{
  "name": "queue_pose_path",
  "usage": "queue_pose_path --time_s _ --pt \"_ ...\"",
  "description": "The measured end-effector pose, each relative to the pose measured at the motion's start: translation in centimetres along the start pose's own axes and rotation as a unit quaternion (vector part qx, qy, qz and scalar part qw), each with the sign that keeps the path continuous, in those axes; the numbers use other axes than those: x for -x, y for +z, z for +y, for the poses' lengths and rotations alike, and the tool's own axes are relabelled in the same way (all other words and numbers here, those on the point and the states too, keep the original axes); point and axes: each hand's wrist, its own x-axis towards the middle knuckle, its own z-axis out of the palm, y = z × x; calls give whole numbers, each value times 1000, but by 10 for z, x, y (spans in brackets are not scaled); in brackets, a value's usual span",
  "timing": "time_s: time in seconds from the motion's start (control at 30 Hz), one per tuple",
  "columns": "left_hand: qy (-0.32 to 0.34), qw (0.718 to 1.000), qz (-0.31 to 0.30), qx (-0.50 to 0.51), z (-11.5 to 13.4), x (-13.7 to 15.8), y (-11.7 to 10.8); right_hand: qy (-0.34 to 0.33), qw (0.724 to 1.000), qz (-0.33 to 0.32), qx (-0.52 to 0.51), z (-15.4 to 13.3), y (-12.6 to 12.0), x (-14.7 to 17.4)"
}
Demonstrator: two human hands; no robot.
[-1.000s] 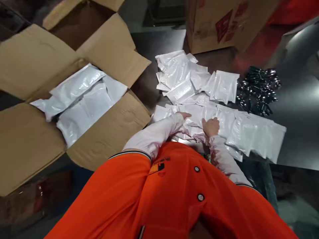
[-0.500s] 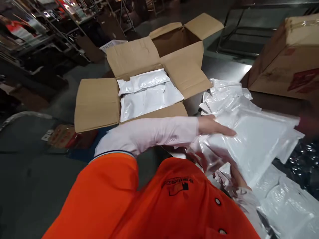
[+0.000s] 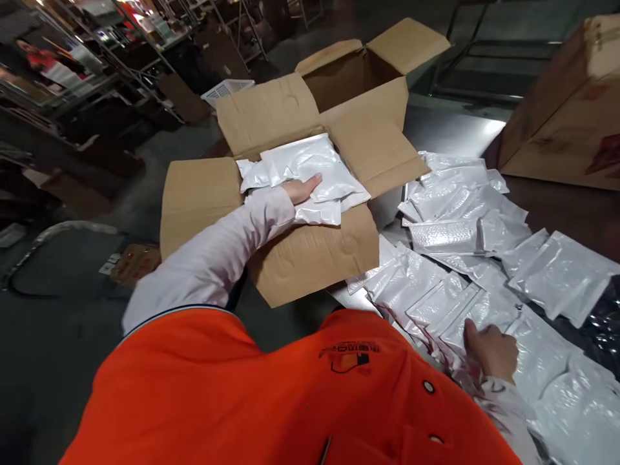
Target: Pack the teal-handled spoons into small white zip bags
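Note:
An opened cardboard box [image 3: 310, 261] holds several white padded mailers. My left hand [image 3: 301, 189] reaches into it, closed on a white padded mailer [image 3: 307, 155], with its thumb lying on top and the other fingers mostly hidden. Over on the right, my right hand [image 3: 491, 352] rests with curled fingers on a spread of overlapping white mailers [image 3: 431, 303]. Whether those fingers pinch a mailer cannot be seen. More mailers [image 3: 450, 187] lie heaped behind that spread.
A second open carton [image 3: 358, 84] stands behind the first box. At the right is a large carton [image 3: 557, 129], with dark plastic wrapping [image 3: 608, 316] nearer me. A white basket [image 3: 227, 90] sits behind the box. Shelving with a person [image 3: 41, 58] is far left.
My left hand has swung left from the pile into the box, bringing mailers with it. My right hand has let go of that stack and lies over the mailers on the right.

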Motion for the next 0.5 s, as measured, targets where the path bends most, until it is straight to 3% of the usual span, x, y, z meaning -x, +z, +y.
queue_pose_path --time_s 0.1,0.13,0.2,0.27,0.3,0.37,0.5 --pt "-40 988 62 -136 4 4 -10 -59 996 71 -20 -8 2 20" --pt "-7 986 65 -154 5 5 -14 -98 990 95 -27 -13 4 27" --pt "107 981 -3 -163 6 2 -13 -186 974 122 -37 -28 10 38" --pt "217 962 -83 -147 3 -6 -1 -256 958 118 -43 -48 17 44" --pt "256 954 -95 -128 1 -11 8 -279 953 109 -41 -59 20 46" --pt "287 952 -72 -76 -5 -21 27 -317 944 87 -18 -79 27 48" --pt "286 958 -6 -8 -20 -23 49 -379 919 42 104 -98 44 50"
